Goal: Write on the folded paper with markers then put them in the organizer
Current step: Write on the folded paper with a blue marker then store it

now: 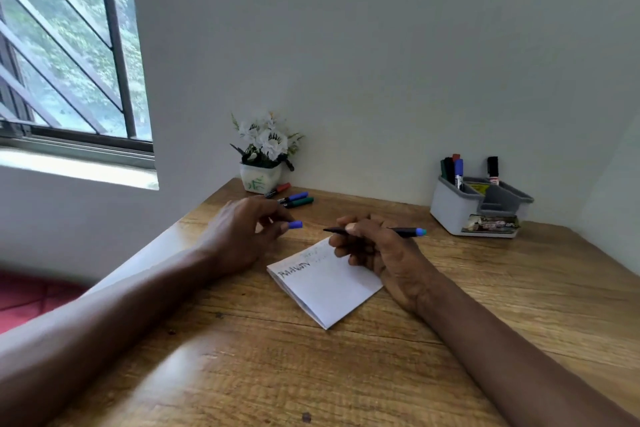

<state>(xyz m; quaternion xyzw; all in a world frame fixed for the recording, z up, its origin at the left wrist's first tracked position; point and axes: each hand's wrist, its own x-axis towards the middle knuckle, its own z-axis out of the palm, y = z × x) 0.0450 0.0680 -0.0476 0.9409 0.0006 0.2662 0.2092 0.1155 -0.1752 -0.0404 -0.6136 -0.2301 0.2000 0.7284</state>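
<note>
Your right hand (377,253) grips a slim black marker (401,231) in curled fingers; your left hand (239,236) pinches a rounded blue cap (295,225) near folded paper (329,284).

Surface: wooden table (381,374), brown grain, set into a wall corner.
Centre: folded paper (325,288) lay flat, white, with dark handwriting near its far-left edge.
Far left: flower pot (260,180) stood against the wall.
Beside pot: red marker (278,190), blue marker (294,198) and green marker (299,202) lay capped, close together.
Far right: grey organizer (460,215) stood near the wall, well apart from the paper.
</note>
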